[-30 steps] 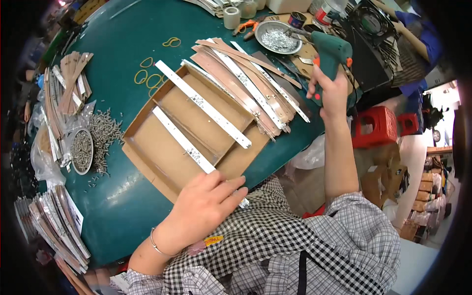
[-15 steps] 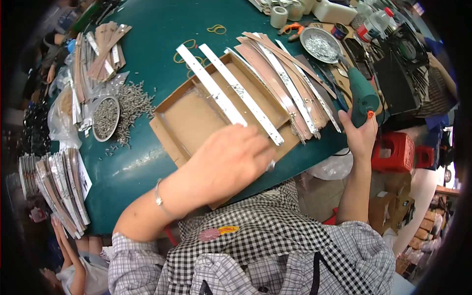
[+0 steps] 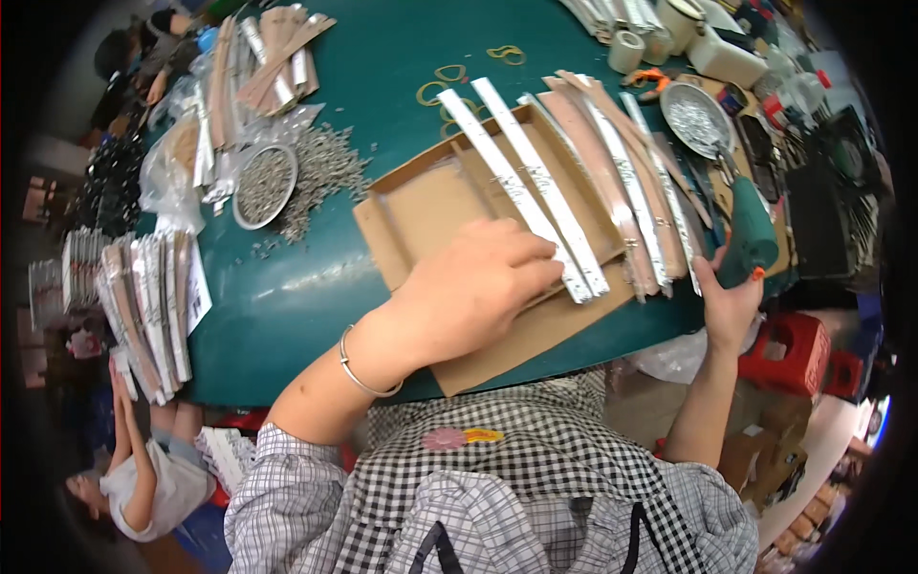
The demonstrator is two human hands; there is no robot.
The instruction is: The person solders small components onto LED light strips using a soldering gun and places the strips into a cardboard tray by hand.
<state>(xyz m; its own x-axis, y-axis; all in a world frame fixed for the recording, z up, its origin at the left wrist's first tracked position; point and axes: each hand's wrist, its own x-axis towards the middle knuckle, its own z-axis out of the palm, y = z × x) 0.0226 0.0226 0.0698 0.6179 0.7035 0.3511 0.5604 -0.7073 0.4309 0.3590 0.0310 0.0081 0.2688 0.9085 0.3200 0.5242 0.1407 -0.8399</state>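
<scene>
from centre up to 12 o'clock, green table [image 3: 277, 354], most stuff on it. 8 o'clock, person [image 3: 158, 483] in white top, at view edge. centre, open cardboard box [image 3: 426, 215], sits tilted on table. 4 o'clock, red stool [image 3: 808, 354], past table edge. 2 o'clock, strip pile [image 3: 595, 158], pink and white, right beside box. 9 o'clock, strip bundle [image 3: 143, 297]; another bundle [image 3: 277, 57] at 11. just short of 3, green drill [image 3: 751, 225]. at 3, right hand [image 3: 729, 306], closed around drill, most fingers hidden. centre, left hand [image 3: 483, 282], palm down over box, fingers bent, fingertips at left strip [image 3: 483, 148]; pinching or only pressing, cannot tell. left strip and right strip [image 3: 513, 134], both white, side by side across box, running 12 to 4. 2 o'clock, dish [image 3: 665, 113], shiny bits inside. 10 o'clock, bowl [image 3: 258, 226] of screws, loose screws [image 3: 330, 167] heaped beside it. 1 o'clock, tape roll [image 3: 626, 52]. 12, rubber bands [image 3: 505, 55].
</scene>
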